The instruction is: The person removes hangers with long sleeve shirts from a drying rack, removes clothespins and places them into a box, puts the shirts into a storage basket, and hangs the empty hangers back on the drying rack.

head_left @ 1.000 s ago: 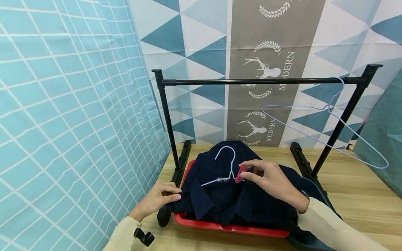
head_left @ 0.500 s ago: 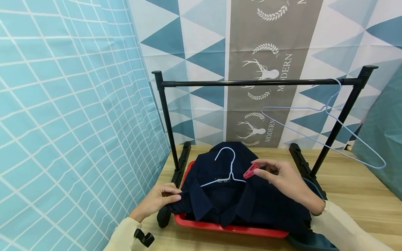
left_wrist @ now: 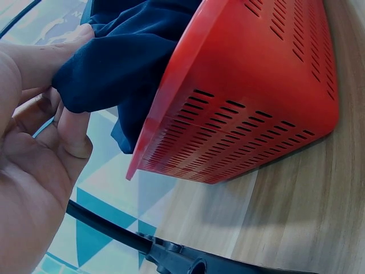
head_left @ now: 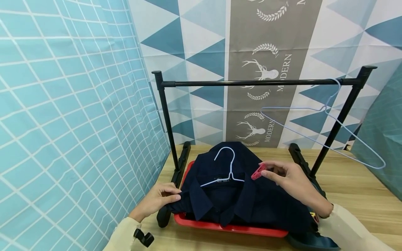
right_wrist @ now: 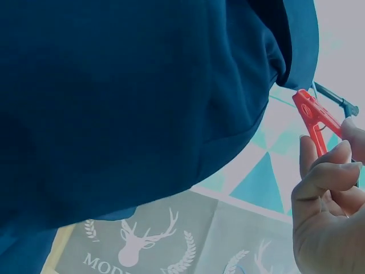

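A dark navy collared shirt (head_left: pixel 216 205) lies over a red basket (head_left: pixel 232 229). A light-blue wire hanger (head_left: pixel 231 167) is inside its neck, hook sticking up out of the collar. My left hand (head_left: pixel 159 197) pinches the shirt's cloth at the left side; in the left wrist view the fold sits between thumb and fingers, beside the basket's slotted wall (left_wrist: pixel 245 114). Between the thumb and fingers of my right hand (head_left: pixel 290 179) is a red clothespin (head_left: pixel 258 172), held just right of the collar. The right wrist view shows the clothespin's tip (right_wrist: pixel 302 100) close by the shirt's edge.
Behind the basket stands a black clothes rack (head_left: pixel 251 83); a second wire hanger (head_left: pixel 326 108) hangs at its right end. A dark bin (head_left: pixel 314 241) with small colourful items is partly hidden under the shirt and right arm. All stand on a wooden table (head_left: pixel 361 195).
My right hand has drawn back to the right with the clothespin, away from the hanger's right shoulder, uncovering it. The left hand has kept its place on the cloth.
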Motion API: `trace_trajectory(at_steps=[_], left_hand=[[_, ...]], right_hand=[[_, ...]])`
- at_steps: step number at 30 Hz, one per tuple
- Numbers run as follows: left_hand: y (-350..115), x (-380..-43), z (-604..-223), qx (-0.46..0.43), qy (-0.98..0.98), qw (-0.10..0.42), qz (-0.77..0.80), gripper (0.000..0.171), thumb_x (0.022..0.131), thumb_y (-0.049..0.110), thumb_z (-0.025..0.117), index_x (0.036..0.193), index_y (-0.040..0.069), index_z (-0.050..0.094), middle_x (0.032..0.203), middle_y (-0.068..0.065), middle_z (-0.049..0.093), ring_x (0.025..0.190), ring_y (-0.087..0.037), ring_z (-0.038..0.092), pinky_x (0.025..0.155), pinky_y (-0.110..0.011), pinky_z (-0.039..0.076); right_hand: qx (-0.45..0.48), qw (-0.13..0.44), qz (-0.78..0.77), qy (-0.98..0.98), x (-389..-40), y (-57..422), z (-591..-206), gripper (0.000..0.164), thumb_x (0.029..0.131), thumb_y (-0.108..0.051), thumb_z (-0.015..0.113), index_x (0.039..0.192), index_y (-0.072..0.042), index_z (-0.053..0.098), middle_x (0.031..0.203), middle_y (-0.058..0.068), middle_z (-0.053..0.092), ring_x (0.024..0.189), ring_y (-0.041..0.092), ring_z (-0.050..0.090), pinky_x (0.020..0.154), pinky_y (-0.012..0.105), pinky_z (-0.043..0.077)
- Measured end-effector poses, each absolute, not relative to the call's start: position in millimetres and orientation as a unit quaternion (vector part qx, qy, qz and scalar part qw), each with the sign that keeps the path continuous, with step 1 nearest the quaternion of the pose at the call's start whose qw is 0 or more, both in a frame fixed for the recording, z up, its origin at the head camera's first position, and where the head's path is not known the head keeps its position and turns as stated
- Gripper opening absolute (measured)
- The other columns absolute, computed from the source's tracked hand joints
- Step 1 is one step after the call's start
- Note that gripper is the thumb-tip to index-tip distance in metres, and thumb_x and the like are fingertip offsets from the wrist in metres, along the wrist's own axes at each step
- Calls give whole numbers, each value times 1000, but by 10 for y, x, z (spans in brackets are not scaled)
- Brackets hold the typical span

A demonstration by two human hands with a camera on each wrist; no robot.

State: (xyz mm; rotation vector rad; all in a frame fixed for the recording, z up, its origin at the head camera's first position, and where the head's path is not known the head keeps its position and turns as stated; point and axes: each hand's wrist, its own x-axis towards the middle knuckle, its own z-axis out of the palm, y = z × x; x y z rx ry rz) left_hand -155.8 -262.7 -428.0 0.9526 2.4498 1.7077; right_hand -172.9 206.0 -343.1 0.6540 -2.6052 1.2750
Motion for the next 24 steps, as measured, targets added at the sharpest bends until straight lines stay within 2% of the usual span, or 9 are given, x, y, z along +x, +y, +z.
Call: trace_trajectory(at_steps=[10, 19, 24], left_hand=[[-2622, -1553, -4270, 304, 786, -2, 538, 19, 97, 4, 71, 112, 6, 80, 91, -9, 69, 75, -8, 54, 64, -25, 48], [-2614, -1557, -4263, 309, 782, -7, 541, 19, 96, 2, 70, 112, 5, 80, 89, -8, 68, 74, -7, 53, 63, -24, 47], [-2617, -1567, -4269, 319, 775, -10, 546, 19, 96, 0, 70, 112, 3, 79, 90, -9, 68, 76, -7, 54, 64, -25, 48]], right_hand=[[211, 100, 414, -880, -1735, 2185, -3494, 33, 99, -35, 71, 125, -15, 73, 72, 1, 59, 60, 24, 57, 55, 29, 45], [197, 114, 417, -880, -1730, 2328, -3575, 35, 100, -28, 71, 128, -8, 71, 74, -1, 59, 60, 21, 54, 54, 28, 45], [181, 107, 416, -885, -1744, 2404, -3624, 37, 100, -30, 70, 130, -8, 70, 73, 0, 58, 60, 19, 53, 54, 28, 44]])
